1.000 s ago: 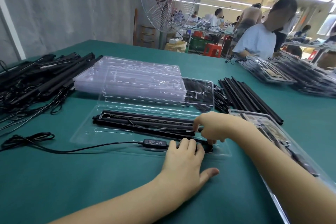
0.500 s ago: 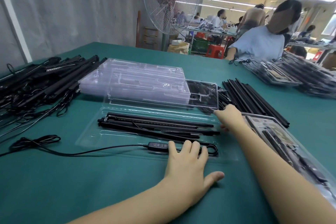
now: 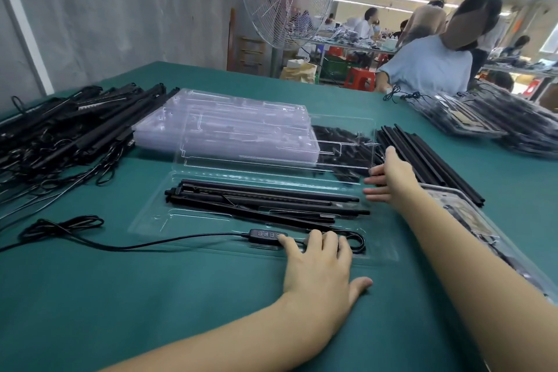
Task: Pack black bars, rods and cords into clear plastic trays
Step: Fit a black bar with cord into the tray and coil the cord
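Cord [image 3: 262, 234] under flat, released left hand [image 3: 317, 269] in tray [image 3: 151, 220]; bars [image 3: 265, 198] just beside straight-fingered, empty right hand [image 3: 392, 175].

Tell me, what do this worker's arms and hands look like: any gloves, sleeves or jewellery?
The left hand and right hand are bare: no gloves, rings or tape visible. The left forearm and right forearm are uncovered too, with no sleeve, watch or bracelet in view.

cord [image 3: 265, 234] hidden under left hand [image 3: 320, 269], cropped left
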